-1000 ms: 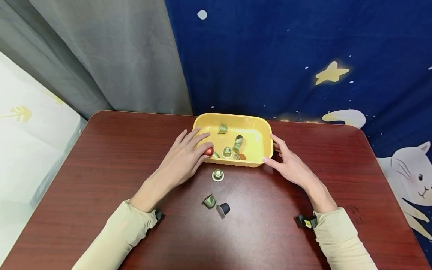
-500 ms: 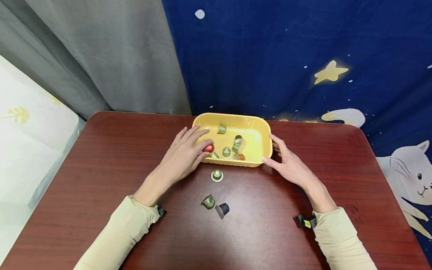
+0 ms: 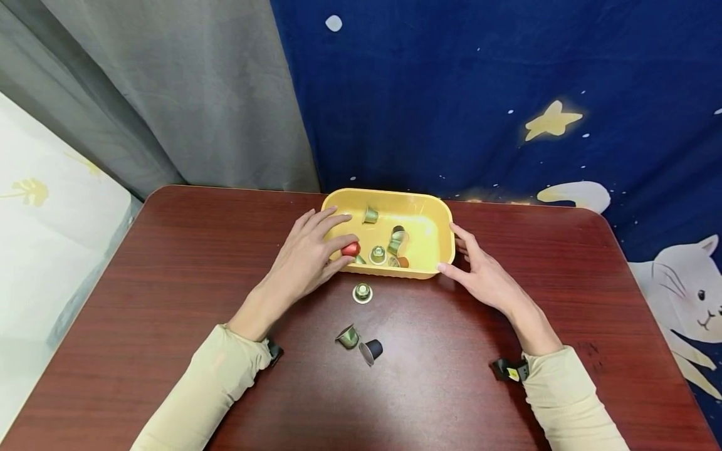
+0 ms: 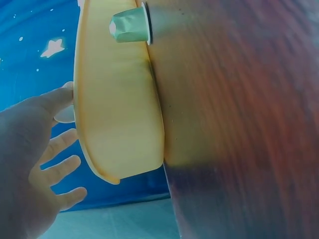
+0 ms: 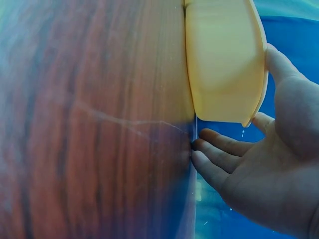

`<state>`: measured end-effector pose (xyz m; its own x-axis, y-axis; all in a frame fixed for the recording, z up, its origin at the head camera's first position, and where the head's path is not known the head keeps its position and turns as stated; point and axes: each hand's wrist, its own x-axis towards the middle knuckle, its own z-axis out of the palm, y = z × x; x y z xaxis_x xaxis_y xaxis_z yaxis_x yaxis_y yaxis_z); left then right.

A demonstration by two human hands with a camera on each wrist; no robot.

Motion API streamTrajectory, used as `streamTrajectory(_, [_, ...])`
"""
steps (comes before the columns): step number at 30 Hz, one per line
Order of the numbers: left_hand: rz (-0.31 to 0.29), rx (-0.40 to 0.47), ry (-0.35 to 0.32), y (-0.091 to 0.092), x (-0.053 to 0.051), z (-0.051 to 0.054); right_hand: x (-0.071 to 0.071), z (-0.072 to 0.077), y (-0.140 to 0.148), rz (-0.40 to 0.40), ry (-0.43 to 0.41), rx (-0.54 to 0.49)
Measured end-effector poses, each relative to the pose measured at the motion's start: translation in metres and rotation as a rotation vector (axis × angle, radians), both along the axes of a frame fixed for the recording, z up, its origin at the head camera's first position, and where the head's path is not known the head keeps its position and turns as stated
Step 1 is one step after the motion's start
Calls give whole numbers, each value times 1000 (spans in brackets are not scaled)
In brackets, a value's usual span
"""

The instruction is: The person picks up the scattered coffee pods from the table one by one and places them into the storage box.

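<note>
Between the thumb and index finger of my left hand (image 3: 299, 255) is a red coffee capsule (image 3: 351, 249), held over the left front corner of the yellow plastic bin (image 3: 425, 241). In the left wrist view, a pale disc (image 4: 65, 115) shows behind the thumb, at the bin's edge. My right hand (image 3: 489, 275) rests at the bin's right front corner, thumb on the front rim and index finger at the right side, fingers mostly extended. Inside the bin lie several capsules, among them a green one (image 3: 370, 215) at the back and a green one standing on its lid (image 3: 378, 254).
In front of the bin, a green capsule (image 3: 363, 293) stands on the dark red table (image 3: 440, 388). Nearer lie another green capsule (image 3: 348, 337) and a black one (image 3: 371, 351), both on their sides. A blue curtain (image 3: 429, 94) hangs behind the table.
The left hand shifts only slightly, and more of the red capsule shows between its fingertips. My right hand stays at the bin's corner.
</note>
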<state>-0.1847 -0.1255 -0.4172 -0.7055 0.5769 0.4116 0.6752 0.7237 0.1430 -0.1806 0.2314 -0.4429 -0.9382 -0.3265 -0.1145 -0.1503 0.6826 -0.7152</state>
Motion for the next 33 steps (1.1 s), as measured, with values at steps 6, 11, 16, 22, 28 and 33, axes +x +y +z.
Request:
streamTrajectory(6, [9, 41, 51, 2, -3, -1, 0, 0, 1, 1, 6, 1])
streamTrajectory(11, [19, 27, 92, 2, -6, -1, -1, 0, 1, 4, 5, -2])
streamTrajectory(16, [25, 0, 116, 3, -12, 0, -2, 0, 0, 6, 2, -8])
streamTrajectory(22, [26, -11, 96, 4, -19, -1, -1, 1, 0, -3, -20, -5])
streamTrajectory(28, [25, -14, 88, 6, -22, -4, 0, 2, 0, -6, -19, 1])
streamTrajectory(33, [27, -13, 99, 5, -24, -4, 1, 2, -1, -1, -19, -3])
